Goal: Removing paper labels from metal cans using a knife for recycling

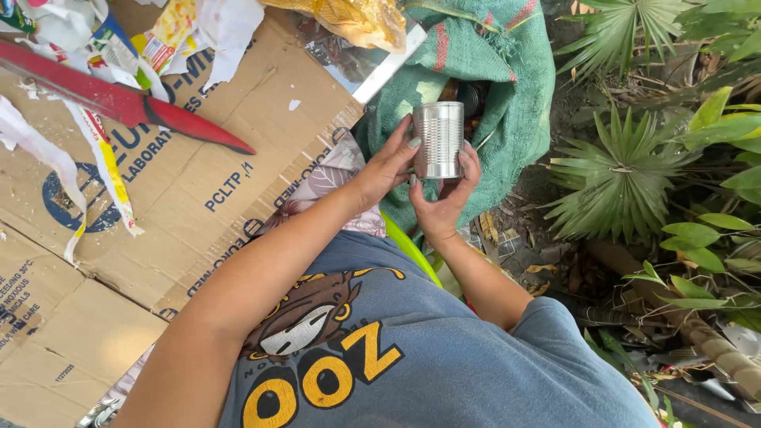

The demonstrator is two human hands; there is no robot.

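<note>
**Fingers wrapped round a bare tin can**

Fingers of left hand [386, 168] curled and pressed against the near side of a shiny ribbed cylindrical metal can [438, 139], label-free, held upright. Right hand [444, 200] cupped beneath and behind, fingertips clamped on the can's far wall and lower rim. Just beyond the fingertips, an open green woven sack [507, 95] with red stripes. Left of the left hand's fingers, flattened brown cardboard sheets [198, 182], strewn with torn paper label strips [103, 158]. Farther left, well apart, a long red-bladed knife [119, 99]. Right of the right hand's fingers, green fan-shaped palm leaves [626, 170].
</note>
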